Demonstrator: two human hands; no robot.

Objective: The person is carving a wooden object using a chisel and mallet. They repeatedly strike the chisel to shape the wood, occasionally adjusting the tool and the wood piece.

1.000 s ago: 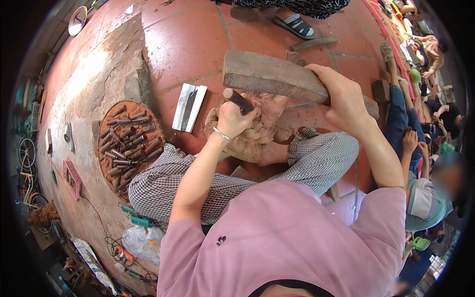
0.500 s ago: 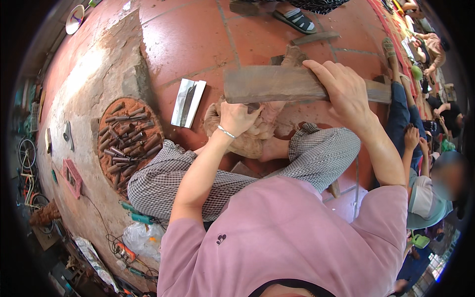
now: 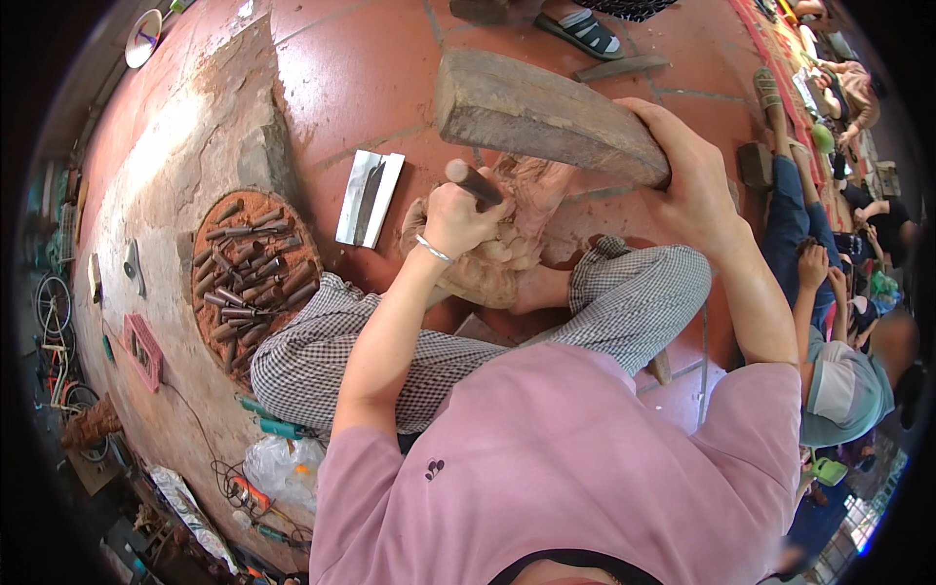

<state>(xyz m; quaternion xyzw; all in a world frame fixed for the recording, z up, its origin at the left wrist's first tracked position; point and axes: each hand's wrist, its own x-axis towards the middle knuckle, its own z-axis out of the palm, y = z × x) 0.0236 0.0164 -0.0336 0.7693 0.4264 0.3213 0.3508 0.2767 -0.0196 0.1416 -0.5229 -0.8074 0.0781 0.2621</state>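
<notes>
My left hand (image 3: 456,224) is wrapped round the brown handle of a carving chisel (image 3: 474,183), whose lower end is hidden behind the fingers and the wood. Beneath that hand lies a pale carved wood piece (image 3: 495,271) with rounded, knobbly relief, between my bent legs and close to my foot. Up and to the right, my right hand (image 3: 690,185) grips the end of a heavy block-shaped wooden mallet (image 3: 536,109). The mallet's thick end hangs above the chisel's butt, apart from it in the picture.
Left of my knee, a round tray of reddish dust (image 3: 211,220) holds several chisels. A dark blade-shaped piece lies on a white sheet (image 3: 386,200). Wood offcuts (image 3: 624,67) and a person's sandalled foot (image 3: 582,35) are ahead. Another person (image 3: 843,380) sits at right.
The mallet has lifted and tilted away from the chisel, showing its end face. The chisel's butt, covered before, now shows above my left hand, which has shifted slightly.
</notes>
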